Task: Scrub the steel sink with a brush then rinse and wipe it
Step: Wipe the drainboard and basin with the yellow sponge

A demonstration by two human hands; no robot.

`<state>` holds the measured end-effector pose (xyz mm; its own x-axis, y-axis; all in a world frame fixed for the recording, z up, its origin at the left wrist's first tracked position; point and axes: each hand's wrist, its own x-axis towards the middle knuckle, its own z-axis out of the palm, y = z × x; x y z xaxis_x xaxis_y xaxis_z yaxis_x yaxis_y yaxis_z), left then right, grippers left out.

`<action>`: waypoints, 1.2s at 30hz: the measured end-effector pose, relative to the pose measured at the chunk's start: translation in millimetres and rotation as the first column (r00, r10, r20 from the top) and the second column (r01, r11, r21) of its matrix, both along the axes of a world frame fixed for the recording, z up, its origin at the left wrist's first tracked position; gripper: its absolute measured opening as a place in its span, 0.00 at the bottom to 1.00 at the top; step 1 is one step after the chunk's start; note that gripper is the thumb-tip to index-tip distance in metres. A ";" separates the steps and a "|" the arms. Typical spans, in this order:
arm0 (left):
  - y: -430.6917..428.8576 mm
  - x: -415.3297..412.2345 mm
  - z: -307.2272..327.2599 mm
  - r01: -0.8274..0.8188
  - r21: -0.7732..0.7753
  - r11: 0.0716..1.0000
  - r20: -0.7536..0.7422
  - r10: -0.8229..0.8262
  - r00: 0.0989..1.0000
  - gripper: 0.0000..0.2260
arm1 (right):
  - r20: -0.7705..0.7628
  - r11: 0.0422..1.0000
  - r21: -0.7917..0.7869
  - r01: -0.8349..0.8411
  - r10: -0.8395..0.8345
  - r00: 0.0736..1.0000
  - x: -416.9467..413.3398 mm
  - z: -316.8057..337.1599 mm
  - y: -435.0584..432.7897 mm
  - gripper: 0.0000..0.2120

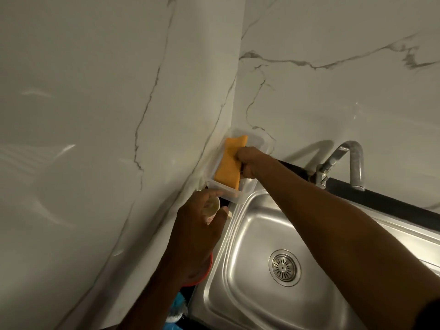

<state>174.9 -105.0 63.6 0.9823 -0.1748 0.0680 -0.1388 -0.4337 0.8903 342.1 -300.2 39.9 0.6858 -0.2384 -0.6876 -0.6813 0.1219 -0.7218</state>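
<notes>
My right hand (247, 163), fingers curled, grips the flat orange sponge (227, 163) in a clear plastic tray (258, 141) at the far-left corner of the shiny steel sink (238, 258); my left hand (197, 225), fingers wrapped, holds a small cream cup (211, 207) just beside it.

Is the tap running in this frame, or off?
Off. No stream falls from the tap spout, and the sink basin below holds no pooled water around its drain.
</notes>
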 end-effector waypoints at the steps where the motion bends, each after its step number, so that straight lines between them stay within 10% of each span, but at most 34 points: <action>1: 0.5 -1.8 0.0 0.010 0.012 1.000 -0.005 -0.010 1.000 0.12 | -0.014 1.000 0.004 0.008 -0.008 1.000 1.0 -2.1 -0.3 0.15; 13: 13.7 -37.4 5.1 -0.010 -0.002 1.000 -0.084 0.009 0.996 0.16 | 0.269 0.957 -0.260 -0.130 0.201 0.942 -43.7 38.1 -12.4 0.31; 20: 35.9 -110.6 15.7 -0.084 0.004 0.996 -0.085 0.084 0.993 0.12 | 0.530 0.957 -0.158 -0.241 0.289 0.797 -211.7 73.6 3.7 0.11; 29: 77.9 -211.2 -25.6 -0.281 0.058 0.958 -0.098 0.286 0.953 0.11 | 0.468 0.857 -0.242 -0.455 0.514 0.719 -360.0 21.5 56.6 0.10; 36: 106.6 -249.8 -50.9 -0.328 0.120 0.937 -0.196 0.346 0.917 0.13 | 0.035 0.356 -0.749 -0.559 0.864 0.502 -375.8 -59.5 109.5 0.15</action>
<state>-74.9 1.6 12.7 0.9738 0.1729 -0.1477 0.2156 -0.4951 0.8417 -33.7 -190.7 -19.6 0.9312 0.2627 -0.2525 0.0656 -0.8025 -0.5930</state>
